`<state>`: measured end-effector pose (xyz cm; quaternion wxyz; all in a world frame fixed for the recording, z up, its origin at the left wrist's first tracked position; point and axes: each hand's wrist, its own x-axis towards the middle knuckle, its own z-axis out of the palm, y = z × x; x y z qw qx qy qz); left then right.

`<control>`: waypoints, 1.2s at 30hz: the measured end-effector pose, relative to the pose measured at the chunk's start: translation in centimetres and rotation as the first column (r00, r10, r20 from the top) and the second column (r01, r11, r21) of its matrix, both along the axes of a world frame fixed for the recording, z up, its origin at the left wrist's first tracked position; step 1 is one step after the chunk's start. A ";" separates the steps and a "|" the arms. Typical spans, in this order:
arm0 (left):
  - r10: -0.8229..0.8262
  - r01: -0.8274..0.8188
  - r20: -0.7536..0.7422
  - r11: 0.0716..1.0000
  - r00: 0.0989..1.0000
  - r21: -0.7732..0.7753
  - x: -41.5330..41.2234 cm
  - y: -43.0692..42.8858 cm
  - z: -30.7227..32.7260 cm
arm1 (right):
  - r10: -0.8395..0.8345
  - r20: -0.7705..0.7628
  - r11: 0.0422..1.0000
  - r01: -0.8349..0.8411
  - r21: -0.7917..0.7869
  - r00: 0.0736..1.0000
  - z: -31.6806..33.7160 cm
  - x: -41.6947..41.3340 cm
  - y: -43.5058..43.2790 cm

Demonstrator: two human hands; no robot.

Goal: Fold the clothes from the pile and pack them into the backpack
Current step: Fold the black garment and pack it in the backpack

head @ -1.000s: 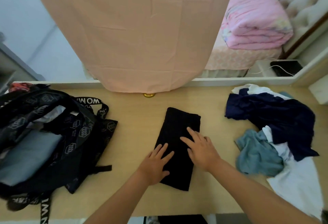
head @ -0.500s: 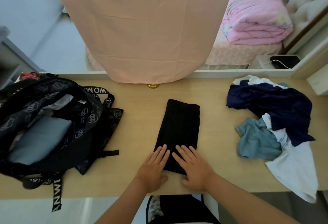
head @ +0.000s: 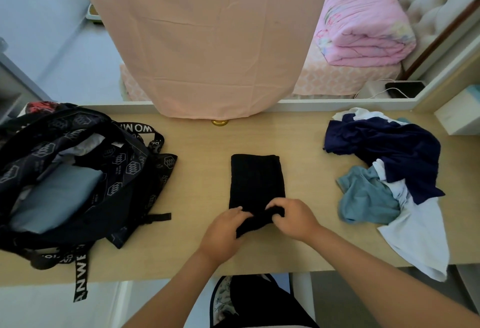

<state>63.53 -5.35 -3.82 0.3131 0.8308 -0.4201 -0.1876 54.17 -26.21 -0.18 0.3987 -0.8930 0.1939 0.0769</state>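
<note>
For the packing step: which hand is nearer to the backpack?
Left. Gripping the black garment, the left hand is right of the backpack; the right hand lies farther right.

One backpack [head: 124, 198], one folded black garment [head: 255, 179], one clothes pile [head: 389, 151], two hands [head: 223, 234] [head: 293, 220]

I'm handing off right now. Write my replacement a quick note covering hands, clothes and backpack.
Both the left hand and right hand grip the near end of the narrow folded black garment, mid-table.
Open black patterned backpack at left, with folded grey cloth inside.
To do: finish this fold, pack it, then the loose pile of navy, teal and white clothes at right.
</note>
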 end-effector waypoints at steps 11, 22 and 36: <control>0.383 -0.383 0.003 0.922 0.924 0.051 3.0 -5.1 0.9 | -0.189 -0.160 0.982 0.187 -0.027 0.969 -2.4 1.4 -1.8; -0.294 0.134 0.315 0.886 0.902 0.443 1.6 -4.6 -3.2 | -0.451 0.026 0.842 0.435 -0.317 0.892 -3.6 3.5 -0.5; -0.210 0.156 0.234 0.961 0.949 0.230 4.5 -2.8 -3.1 | 0.285 -0.023 0.902 -0.276 -0.331 0.958 -6.2 1.6 -2.4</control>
